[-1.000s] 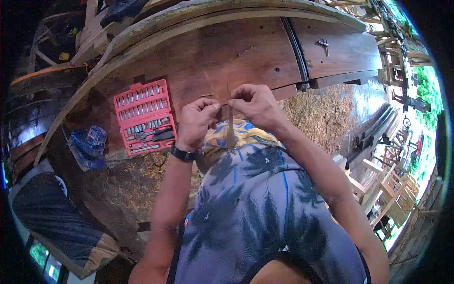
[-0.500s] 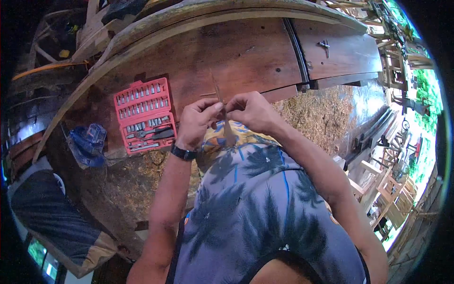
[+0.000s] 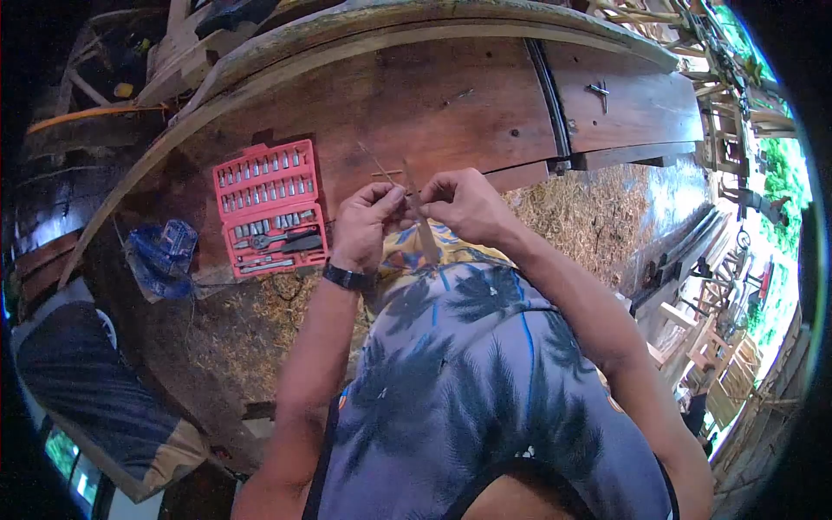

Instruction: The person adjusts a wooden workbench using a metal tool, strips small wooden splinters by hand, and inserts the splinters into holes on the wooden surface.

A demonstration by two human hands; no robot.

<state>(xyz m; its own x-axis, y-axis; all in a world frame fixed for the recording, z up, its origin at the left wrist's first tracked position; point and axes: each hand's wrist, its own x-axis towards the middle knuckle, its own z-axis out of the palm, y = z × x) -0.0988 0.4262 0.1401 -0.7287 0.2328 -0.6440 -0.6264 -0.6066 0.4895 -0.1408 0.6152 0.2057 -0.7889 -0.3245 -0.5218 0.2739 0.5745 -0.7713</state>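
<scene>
My left hand (image 3: 368, 221), with a dark watch on the wrist, is closed in a pinch on a thin stick (image 3: 376, 161) that slants up and left from the fingertips. Facing it, my right hand (image 3: 468, 208) has thumb and forefinger pinched on a narrow, flat wooden strip (image 3: 426, 241). This strip runs between both hands, its wider lower end hanging before my patterned clothes. Fingers hide the middle of the strip, so I cannot tell whether the left hand grips it too. Just beyond the left fingertips, a short thin stick (image 3: 387, 173) shows over the wooden bench (image 3: 433, 130).
An open red socket set case (image 3: 308, 156) lies left of my hands. Beside it sits a blue plastic bundle (image 3: 165, 251). A metal T-shaped tool (image 3: 601, 94) lies at the bench's right end. A long curved plank (image 3: 347, 43) crosses the far side; wood shavings (image 3: 581, 221) cover the ground.
The thin stick at my left fingertips now leans farther left, apart from the flat strip. Both hands stay close together in nearly the same place.
</scene>
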